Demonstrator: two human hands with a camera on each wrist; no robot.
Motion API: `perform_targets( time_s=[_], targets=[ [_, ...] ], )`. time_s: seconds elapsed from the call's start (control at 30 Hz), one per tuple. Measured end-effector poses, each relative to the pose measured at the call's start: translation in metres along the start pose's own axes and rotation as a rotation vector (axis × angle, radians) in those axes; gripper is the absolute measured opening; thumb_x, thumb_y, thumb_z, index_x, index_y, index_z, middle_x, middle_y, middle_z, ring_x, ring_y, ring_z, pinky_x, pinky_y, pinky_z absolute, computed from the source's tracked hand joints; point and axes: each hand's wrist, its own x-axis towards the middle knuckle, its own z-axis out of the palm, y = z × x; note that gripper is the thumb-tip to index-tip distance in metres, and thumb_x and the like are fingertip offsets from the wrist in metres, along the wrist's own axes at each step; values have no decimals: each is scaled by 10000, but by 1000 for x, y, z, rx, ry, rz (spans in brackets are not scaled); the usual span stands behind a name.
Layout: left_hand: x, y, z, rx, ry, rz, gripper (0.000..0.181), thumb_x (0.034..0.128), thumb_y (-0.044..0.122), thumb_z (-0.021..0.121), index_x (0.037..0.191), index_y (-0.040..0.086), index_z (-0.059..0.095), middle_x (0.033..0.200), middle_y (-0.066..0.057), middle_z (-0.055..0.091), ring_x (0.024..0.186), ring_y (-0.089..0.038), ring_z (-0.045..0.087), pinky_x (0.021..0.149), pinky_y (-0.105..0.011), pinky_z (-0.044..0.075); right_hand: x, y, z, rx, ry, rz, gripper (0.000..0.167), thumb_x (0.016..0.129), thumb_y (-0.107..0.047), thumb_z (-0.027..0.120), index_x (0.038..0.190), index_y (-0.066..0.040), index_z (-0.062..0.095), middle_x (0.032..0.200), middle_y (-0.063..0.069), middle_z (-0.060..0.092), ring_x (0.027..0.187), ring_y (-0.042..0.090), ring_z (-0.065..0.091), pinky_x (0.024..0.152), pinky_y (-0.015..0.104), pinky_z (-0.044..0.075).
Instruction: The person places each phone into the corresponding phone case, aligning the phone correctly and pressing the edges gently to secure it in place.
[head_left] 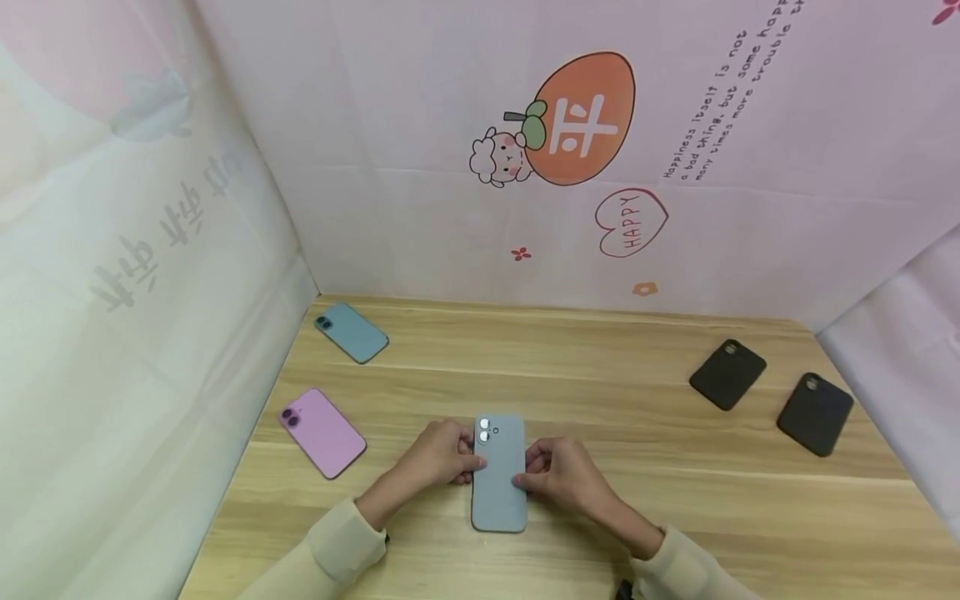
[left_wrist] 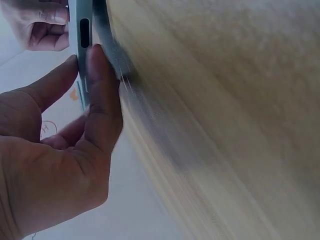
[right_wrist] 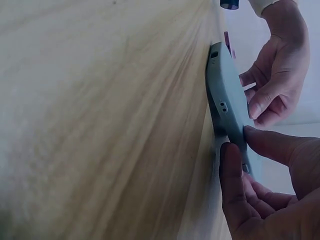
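Note:
A phone in a grey-blue case [head_left: 500,492] is held back side up at the front middle of the wooden table, its camera end pointing away from me. My left hand [head_left: 447,454] pinches its left edge near the cameras, thumb on the back. On the opposite edge my right hand [head_left: 564,475] pinches it, thumb also on top. In the left wrist view the case [left_wrist: 81,45] shows a dark slot along its side, with a left fingertip beside it. Small openings mark the case's rim [right_wrist: 223,106] in the right wrist view, where fingers reach around its underside.
To the left lie a pink phone [head_left: 324,433] and, farther back, a blue phone [head_left: 352,332], both back side up. At the right are two black phone-shaped items [head_left: 727,374] [head_left: 815,414] with camera rings. Printed cloth [head_left: 420,167] hangs behind the table [head_left: 525,358] and at both sides.

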Motion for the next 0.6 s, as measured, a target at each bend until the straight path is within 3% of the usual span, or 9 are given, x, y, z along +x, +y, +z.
perform_targets(
  time_s=[0.3, 0.6],
  targets=[
    [2, 1, 7, 13, 48, -11, 235, 873, -52, 817, 1043, -33, 656, 678, -54, 668, 568, -181, 673, 492, -222, 542, 0, -3, 2, -13, 19, 39, 236, 780, -26, 918, 903, 37, 726, 731, 21, 716, 629, 106, 670, 540, 212, 568],
    [1, -1, 10, 32, 81, -24, 329, 851, -67, 829, 1121, -70, 641, 716, -44, 644, 558, -122, 650, 500, -217, 552, 1, -7, 2, 8, -1, 59, 259, 765, -29, 935, 869, 38, 708, 692, 17, 712, 565, 113, 686, 504, 215, 562]
  ],
)
